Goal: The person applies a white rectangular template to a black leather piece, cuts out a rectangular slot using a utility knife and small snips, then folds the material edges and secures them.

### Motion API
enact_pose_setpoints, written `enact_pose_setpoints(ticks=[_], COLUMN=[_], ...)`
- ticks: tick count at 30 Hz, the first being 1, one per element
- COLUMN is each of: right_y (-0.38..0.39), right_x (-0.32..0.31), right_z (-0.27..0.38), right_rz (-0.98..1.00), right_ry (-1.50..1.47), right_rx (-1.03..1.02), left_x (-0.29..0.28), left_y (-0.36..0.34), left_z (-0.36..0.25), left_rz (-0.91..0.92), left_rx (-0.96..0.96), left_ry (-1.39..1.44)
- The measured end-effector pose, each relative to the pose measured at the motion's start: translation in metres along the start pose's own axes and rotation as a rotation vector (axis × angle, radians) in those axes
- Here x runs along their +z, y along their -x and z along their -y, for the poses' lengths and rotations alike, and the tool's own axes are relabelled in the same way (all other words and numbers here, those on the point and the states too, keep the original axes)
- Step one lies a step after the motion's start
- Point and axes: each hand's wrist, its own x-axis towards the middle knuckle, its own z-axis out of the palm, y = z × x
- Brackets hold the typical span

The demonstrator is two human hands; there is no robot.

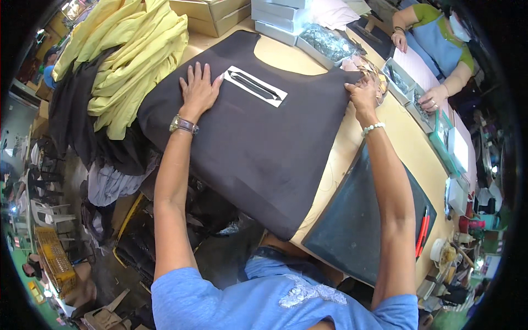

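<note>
A dark grey fabric piece (247, 165) with a curved cutout at its top lies spread on the wooden table. On it rests a white rectangular patch (273, 102) with a long black slot-like strip along it. My left hand (199, 91) lies flat on the cloth left of the patch, fingers spread. My right hand (363, 96) pinches the cloth at its upper right edge, beside some crumpled tan scraps (379, 77). A dark mat (335, 214) with red-handled tools (422, 232) lies at the lower right, partly under my right forearm.
Yellow fabric (126, 66) and black fabric (71, 121) are piled at the left. Cardboard boxes (209, 14), white boxes (275, 22) and small trays (418, 107) line the far side. A co-worker (434, 41) sits opposite at right, hands among trays. A yellow crate (55, 258) is lower left.
</note>
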Motion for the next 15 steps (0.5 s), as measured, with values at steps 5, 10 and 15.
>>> enact_pose_setpoints(ticks=[5,10,15], right_y=[0.002,0.015,0.022], right_x=[-0.002,0.003,-0.003], right_z=[-0.007,0.009,0.011], right_rz=[-0.049,-0.019,0.018], right_ry=[0.023,-0.029,-0.086], right_rx=[0.001,0.011,-0.029], left_x=[-0.01,0.0,0.012], left_y=[0.006,0.0,0.009], left_z=[-0.074,-0.095,-0.08], left_rz=[-0.086,-0.002,0.112], left_rx=[0.155,0.232,0.215], left_ry=[0.054,0.123,0.076])
